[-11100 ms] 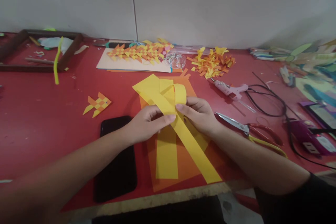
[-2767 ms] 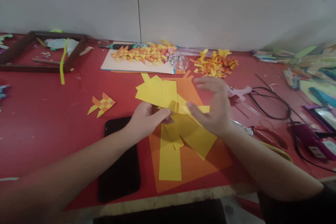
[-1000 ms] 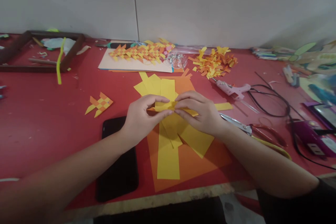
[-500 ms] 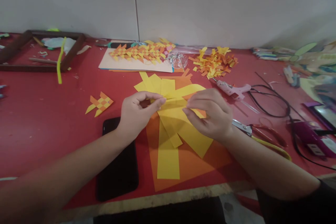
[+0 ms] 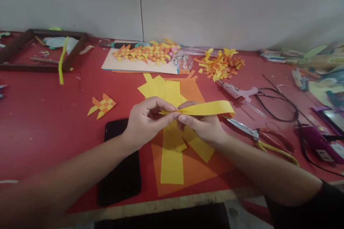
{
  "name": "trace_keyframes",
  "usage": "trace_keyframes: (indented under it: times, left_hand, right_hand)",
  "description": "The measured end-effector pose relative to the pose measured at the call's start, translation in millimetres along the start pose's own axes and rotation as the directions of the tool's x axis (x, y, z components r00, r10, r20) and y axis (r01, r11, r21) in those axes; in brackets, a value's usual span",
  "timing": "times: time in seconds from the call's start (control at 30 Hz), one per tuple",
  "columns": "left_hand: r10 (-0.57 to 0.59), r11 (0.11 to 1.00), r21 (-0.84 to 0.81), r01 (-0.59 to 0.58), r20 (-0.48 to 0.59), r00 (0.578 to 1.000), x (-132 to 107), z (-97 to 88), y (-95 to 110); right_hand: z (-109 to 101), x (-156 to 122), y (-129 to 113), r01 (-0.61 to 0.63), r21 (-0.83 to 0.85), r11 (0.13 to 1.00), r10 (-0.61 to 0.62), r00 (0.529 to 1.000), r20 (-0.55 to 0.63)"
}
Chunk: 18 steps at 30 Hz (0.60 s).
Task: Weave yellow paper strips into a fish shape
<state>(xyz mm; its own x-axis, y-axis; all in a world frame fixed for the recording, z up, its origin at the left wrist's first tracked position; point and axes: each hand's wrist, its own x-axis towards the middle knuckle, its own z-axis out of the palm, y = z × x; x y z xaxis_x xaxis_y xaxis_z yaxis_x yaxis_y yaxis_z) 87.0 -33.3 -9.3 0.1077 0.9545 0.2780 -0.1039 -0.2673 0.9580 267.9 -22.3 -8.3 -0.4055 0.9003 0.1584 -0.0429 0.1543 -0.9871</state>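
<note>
At the centre of your red tabletop, taken as the middle of a clock face with the wall at twelve, you hold a narrow, bright yellow paper strip above the other papers. It reaches out towards three o'clock and bends back on itself there in a rounded loop. Your left hand is closed on the strip's near-nine end, thumb against forefinger. Your right hand grips it just beside, thumb in front and fingers behind, partly hidden; the two thumbs nearly meet.

Below your hands, wide, flat yellow paper bands overlap at various angles, one pointing to six o'clock, all on an orange paper sheet. At seven o'clock you have a black, rectangular phone, partly under your left forearm, and at nine a small, checkered orange-and-yellow paper fish.

Look to eleven for a row of woven orange-and-yellow paper pieces on a pale sheet, and to one for a loose heap of orange and yellow paper scraps. A pink glue gun lies at two, and metal scissors with red and yellow handles lie between three and four, near your right forearm.
</note>
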Motion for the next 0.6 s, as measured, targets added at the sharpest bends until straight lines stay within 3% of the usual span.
trace_keyframes:
  times: [0.2, 0.43, 0.6]
  left_hand:
    - [-0.025, 0.998, -0.060, 0.027, 0.041, 0.999, 2.0, -0.3, -0.8]
    - [-0.093, 0.994, -0.052, 0.095, 0.032, 0.995, 2.6, 0.0, 0.0]
    - [-0.263, 0.961, -0.072, 0.268, 0.063, 0.963, 4.9, -2.3, 0.7]
  right_hand:
    - [0.6, 0.4, -0.3, -0.007, 0.109, 0.994, 0.017, 0.995, -0.099]
    - [-1.1, 0.5, 2.3, 0.033, 0.055, 0.998, -0.025, 0.989, -0.144]
    - [1.6, -0.1, -1.1, -0.015, 0.033, 0.999, 0.022, 0.977, -0.214]
